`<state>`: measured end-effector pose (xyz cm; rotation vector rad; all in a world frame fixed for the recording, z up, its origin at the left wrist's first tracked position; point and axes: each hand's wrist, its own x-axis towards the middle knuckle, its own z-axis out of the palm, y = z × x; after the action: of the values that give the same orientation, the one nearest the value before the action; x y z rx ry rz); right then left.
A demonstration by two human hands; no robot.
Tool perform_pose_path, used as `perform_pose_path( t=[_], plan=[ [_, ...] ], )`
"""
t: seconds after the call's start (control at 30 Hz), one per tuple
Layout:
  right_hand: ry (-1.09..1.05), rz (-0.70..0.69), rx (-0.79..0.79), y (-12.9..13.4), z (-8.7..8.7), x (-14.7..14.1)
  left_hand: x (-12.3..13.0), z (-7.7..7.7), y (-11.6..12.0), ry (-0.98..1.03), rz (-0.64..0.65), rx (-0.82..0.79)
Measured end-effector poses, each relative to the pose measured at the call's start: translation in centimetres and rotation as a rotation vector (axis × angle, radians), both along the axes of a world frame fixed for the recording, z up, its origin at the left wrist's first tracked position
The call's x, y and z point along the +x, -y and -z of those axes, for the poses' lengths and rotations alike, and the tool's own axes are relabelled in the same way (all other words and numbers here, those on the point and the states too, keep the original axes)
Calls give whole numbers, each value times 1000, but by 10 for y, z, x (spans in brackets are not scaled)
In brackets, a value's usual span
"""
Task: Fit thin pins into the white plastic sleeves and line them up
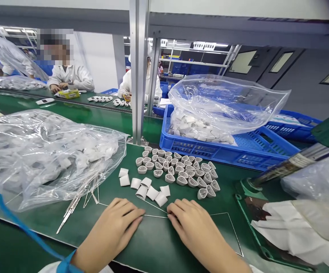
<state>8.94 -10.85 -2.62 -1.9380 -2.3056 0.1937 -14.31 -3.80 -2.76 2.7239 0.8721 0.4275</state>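
Observation:
My left hand point(118, 223) pinches a thin, pale wire or rod point(155, 217) near the front of the green bench. My right hand point(194, 223) grips the same piece a short way to the right, its thumb and fingertips closed. A bent length shows beyond my right hand, turning toward the bench front. Another thin strand slants up and left from my right fingertips. Just beyond the hands lie several small white curved caps point(153, 193), closed side up. Behind these, many similar caps point(181, 170) stand in rows with their hollow ends up.
A large clear bag of white parts point(47, 151) lies at left, with a bundle of thin wires point(73, 204) beside it. A blue crate point(210, 148) holds another bag. A green machine base point(255, 227) stands right, a metal post point(138, 76) ahead. Co-workers sit across the bench.

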Motion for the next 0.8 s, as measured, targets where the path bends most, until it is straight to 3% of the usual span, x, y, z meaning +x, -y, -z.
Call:
perform_pose_path(
  t=[0.1, 0.23, 0.37, 0.47, 0.6, 0.8],
  plan=[
    [-27, 11, -58, 13, -1, 25, 19, -10, -10, -96, 109, 3],
    [-42, 167, -70, 47, 8, 80, 49, -19, -12, -149, 254, 38],
    [5, 498, -66, 72, 24, 117, 93, -26, -3, -156, 367, -17],
    [81, 655, -78, 71, 30, 121, 130, -29, 5, -212, 368, -90],
    [93, 679, -43, 58, 29, 112, 169, -26, 13, -292, 361, -129],
    [31, 612, 25, 57, 32, 109, 189, -21, 19, -349, 287, -144]
  ],
)
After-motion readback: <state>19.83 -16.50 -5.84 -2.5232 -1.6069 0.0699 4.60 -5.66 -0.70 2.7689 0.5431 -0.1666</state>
